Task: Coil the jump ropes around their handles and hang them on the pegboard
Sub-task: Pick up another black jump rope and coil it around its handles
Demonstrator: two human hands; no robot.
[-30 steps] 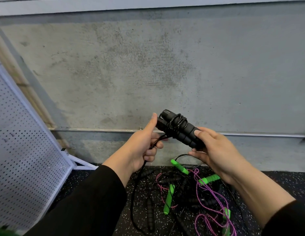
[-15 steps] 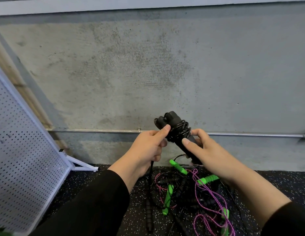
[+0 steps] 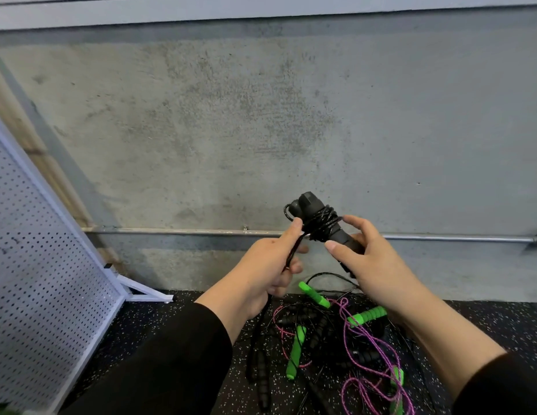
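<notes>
A pair of black jump rope handles (image 3: 313, 209) is held side by side, tilted up to the left, in front of the concrete wall. Several turns of black rope (image 3: 322, 224) are coiled round their upper half. My right hand (image 3: 370, 265) grips the lower part of the handles, index finger and thumb stretched out. My left hand (image 3: 268, 265) pinches the loose black rope just below the coil; the rest hangs down to the floor. The white pegboard (image 3: 36, 265) leans at the left.
On the speckled black floor below my hands lies a tangle of more ropes: green handles (image 3: 367, 316), a purple rope (image 3: 366, 348), black handles (image 3: 262, 381). A metal pipe (image 3: 456, 238) runs along the wall. The pegboard's white foot (image 3: 147, 292) juts out at floor level.
The handles have turned and tilted more upright. My left hand has slid down from the coil along the rope, and another turn lies on the handles.
</notes>
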